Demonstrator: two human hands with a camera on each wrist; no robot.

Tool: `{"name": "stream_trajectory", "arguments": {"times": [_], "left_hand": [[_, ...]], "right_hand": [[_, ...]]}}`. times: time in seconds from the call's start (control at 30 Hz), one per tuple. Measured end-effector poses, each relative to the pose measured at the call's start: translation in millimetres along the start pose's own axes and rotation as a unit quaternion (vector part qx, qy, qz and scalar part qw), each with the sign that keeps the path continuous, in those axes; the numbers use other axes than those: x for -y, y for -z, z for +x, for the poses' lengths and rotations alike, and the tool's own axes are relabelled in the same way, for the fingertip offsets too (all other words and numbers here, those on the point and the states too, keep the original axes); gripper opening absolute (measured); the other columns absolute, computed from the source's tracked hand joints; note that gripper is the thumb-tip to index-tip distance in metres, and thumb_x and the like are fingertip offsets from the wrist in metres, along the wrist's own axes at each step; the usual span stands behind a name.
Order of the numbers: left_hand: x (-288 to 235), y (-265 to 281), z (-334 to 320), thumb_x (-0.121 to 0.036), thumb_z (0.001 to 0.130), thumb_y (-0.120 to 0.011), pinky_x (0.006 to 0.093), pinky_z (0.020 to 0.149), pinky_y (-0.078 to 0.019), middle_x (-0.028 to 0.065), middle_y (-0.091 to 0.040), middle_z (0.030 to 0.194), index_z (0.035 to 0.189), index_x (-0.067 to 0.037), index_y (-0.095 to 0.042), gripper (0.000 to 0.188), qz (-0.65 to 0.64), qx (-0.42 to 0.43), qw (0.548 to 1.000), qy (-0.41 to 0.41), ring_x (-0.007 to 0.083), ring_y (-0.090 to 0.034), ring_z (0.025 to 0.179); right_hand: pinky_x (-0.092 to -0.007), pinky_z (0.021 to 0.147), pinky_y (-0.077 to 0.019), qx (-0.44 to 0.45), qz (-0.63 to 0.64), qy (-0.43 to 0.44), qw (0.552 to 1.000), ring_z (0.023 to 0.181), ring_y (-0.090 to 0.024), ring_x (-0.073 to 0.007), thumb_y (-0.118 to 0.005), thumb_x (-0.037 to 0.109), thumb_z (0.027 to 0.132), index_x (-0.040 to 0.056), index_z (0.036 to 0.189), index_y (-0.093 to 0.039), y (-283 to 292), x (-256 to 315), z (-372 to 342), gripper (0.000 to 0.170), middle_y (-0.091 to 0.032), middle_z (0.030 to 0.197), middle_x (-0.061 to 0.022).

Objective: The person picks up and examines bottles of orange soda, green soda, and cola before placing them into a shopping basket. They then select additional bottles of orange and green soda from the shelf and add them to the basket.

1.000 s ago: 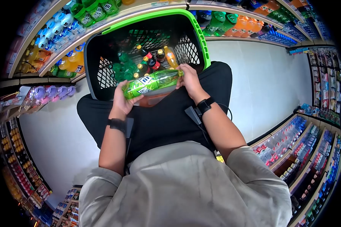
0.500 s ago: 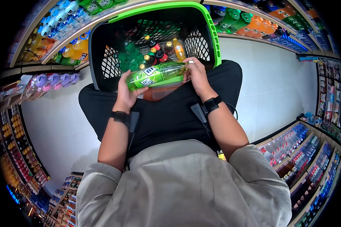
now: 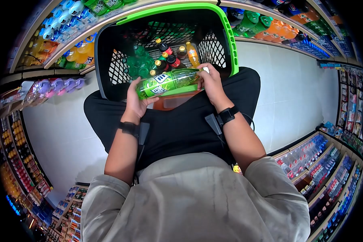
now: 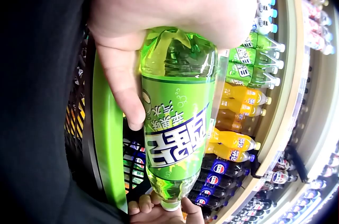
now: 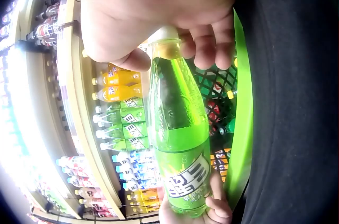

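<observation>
A green soda bottle (image 3: 165,82) with a bright green label lies nearly level across the front of the basket, above the person's lap. The left hand (image 3: 137,99) grips its base, with the thumb along the near side. At the other end the right hand (image 3: 211,82) holds the neck, fingers around the pale cap (image 5: 165,35). In the left wrist view the label (image 4: 175,128) faces the camera. Green liquid (image 5: 183,139) fills the lower part of the bottle in the right wrist view.
The black shopping basket (image 3: 232,48) with a green rim stands between the knees. In it are green bottles (image 3: 139,62), several dark bottles (image 3: 173,61) with yellow caps and an orange soda bottle (image 3: 192,56). Drink shelves (image 3: 270,26) line the far side; more shelves (image 3: 310,161) stand at right.
The head view has shifted, so basket, hands and bottle appear slightly further right. Both hands stay on the bottle, and the pale cap now shows at the right fingers.
</observation>
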State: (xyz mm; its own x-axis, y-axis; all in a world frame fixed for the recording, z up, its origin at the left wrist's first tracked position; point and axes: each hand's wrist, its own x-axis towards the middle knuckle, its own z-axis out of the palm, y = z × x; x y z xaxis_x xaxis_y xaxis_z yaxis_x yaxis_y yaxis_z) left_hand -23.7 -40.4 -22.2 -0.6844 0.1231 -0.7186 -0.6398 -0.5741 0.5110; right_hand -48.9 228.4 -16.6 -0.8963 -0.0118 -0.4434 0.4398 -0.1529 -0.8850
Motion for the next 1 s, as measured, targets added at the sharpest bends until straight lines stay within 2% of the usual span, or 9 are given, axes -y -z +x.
{"name": "stream_trajectory", "arguments": {"times": [0.2, 0.23, 0.37, 0.47, 0.6, 0.63, 0.73, 0.77, 1.0], "left_hand": [[16.5, -7.0, 4.5, -0.044, 0.098, -0.048, 0.0342, 0.055, -0.0595, 0.0183, -0.066, 0.111, 0.122, -0.002, -0.050, 0.048, 0.045, -0.060, 0.996, -0.056, 0.0351, -0.072, 0.085], [12.5, -28.1, -12.5, -0.042, 0.099, -0.047, 0.0301, 0.051, -0.0548, 0.0181, -0.067, 0.110, 0.122, -0.003, -0.050, 0.046, 0.018, -0.013, 1.000, -0.010, 0.0331, -0.072, 0.078], [-2.9, 15.7, -2.4, -0.041, 0.099, -0.044, 0.0260, 0.044, -0.0468, 0.0157, -0.071, 0.092, 0.113, -0.002, -0.052, 0.043, 0.019, 0.019, 0.999, -0.028, 0.0261, -0.070, 0.062], [-0.7, 0.0, -7.8, -0.042, 0.098, -0.043, 0.0258, 0.045, -0.0475, 0.0162, -0.071, 0.094, 0.114, -0.002, -0.053, 0.044, 0.053, -0.020, 0.998, -0.025, 0.0256, -0.070, 0.063], [1.0, 1.5, -7.9, -0.043, 0.098, -0.043, 0.0255, 0.046, -0.0488, 0.0162, -0.071, 0.094, 0.115, -0.002, -0.052, 0.045, 0.048, -0.003, 0.998, -0.027, 0.0255, -0.070, 0.064], [-0.2, -1.5, -10.3, -0.043, 0.098, -0.043, 0.0254, 0.047, -0.0492, 0.0161, -0.071, 0.094, 0.115, -0.001, -0.052, 0.046, 0.052, -0.008, 0.998, -0.026, 0.0254, -0.071, 0.064], [0.3, 2.8, -3.7, -0.044, 0.098, -0.043, 0.0256, 0.047, -0.0495, 0.0161, -0.071, 0.094, 0.116, -0.001, -0.051, 0.047, 0.054, 0.007, 0.998, -0.019, 0.0252, -0.071, 0.065], [1.3, 4.0, -2.5, -0.044, 0.098, -0.044, 0.0255, 0.048, -0.0496, 0.0163, -0.071, 0.094, 0.115, -0.001, -0.051, 0.047, 0.054, 0.008, 0.998, -0.022, 0.0246, -0.071, 0.065], [-0.6, 1.8, -4.8, -0.046, 0.099, -0.042, 0.0240, 0.048, -0.0525, 0.0178, -0.071, 0.094, 0.118, 0.002, -0.051, 0.052, 0.056, 0.015, 0.998, -0.018, 0.0234, -0.071, 0.065]], "right_hand": [[-0.0263, 0.049, -0.0395, -0.044, 0.009, 0.050, 0.998, 0.052, -0.049, -0.0104, -0.053, 0.018, 0.095, 0.0064, 0.099, -0.059, 9.5, -2.6, 4.1, 0.014, -0.054, 0.070, -0.0021], [-0.0252, 0.052, -0.0386, -0.100, -0.003, 0.086, 0.991, 0.057, -0.048, -0.0086, -0.052, 0.021, 0.096, 0.0061, 0.102, -0.059, 5.5, -3.6, -0.6, 0.017, -0.054, 0.074, -0.0015], [-0.0232, 0.058, -0.0374, 0.015, -0.103, 0.091, 0.990, 0.065, -0.044, -0.0063, -0.052, 0.021, 0.098, 0.0067, 0.103, -0.056, -3.5, -8.7, -10.3, 0.016, -0.049, 0.077, 0.0011], [-0.0230, 0.062, -0.0381, -0.002, -0.031, 0.032, 0.999, 0.069, -0.044, -0.0066, -0.052, 0.019, 0.098, 0.0079, 0.104, -0.056, -1.3, -2.8, -12.3, 0.013, -0.051, 0.081, 0.0019], [-0.0225, 0.061, -0.0370, -0.004, -0.039, 0.077, 0.996, 0.071, -0.043, -0.0055, -0.051, 0.017, 0.098, 0.0090, 0.103, -0.055, -1.1, -7.7, -9.6, 0.010, -0.052, 0.088, 0.0022], [-0.0228, 0.068, -0.0398, 0.005, -0.030, 0.038, 0.999, 0.077, -0.046, -0.0075, -0.051, 0.017, 0.098, 0.0076, 0.104, -0.055, 0.0, -1.8, -13.5, 0.012, -0.055, 0.091, 0.0008], [-0.0234, 0.075, -0.0412, -0.003, -0.053, 0.098, 0.994, 0.083, -0.048, -0.0094, -0.050, 0.016, 0.098, 0.0062, 0.105, -0.055, -0.1, -9.2, -8.5, 0.013, -0.056, 0.094, -0.0009], [-0.0238, 0.079, -0.0416, -0.001, -0.047, 0.071, 0.996, 0.087, -0.049, -0.0103, -0.050, 0.017, 0.099, 0.0055, 0.105, -0.055, 2.8, -10.3, -9.0, 0.014, -0.058, 0.096, -0.0022], [-0.0247, 0.059, -0.0383, 0.028, 0.039, 0.050, 0.998, 0.064, -0.046, -0.0085, -0.047, 0.021, 0.099, 0.0089, 0.106, -0.056, 2.8, -5.8, -9.4, 0.017, -0.048, 0.077, 0.0007]]}}
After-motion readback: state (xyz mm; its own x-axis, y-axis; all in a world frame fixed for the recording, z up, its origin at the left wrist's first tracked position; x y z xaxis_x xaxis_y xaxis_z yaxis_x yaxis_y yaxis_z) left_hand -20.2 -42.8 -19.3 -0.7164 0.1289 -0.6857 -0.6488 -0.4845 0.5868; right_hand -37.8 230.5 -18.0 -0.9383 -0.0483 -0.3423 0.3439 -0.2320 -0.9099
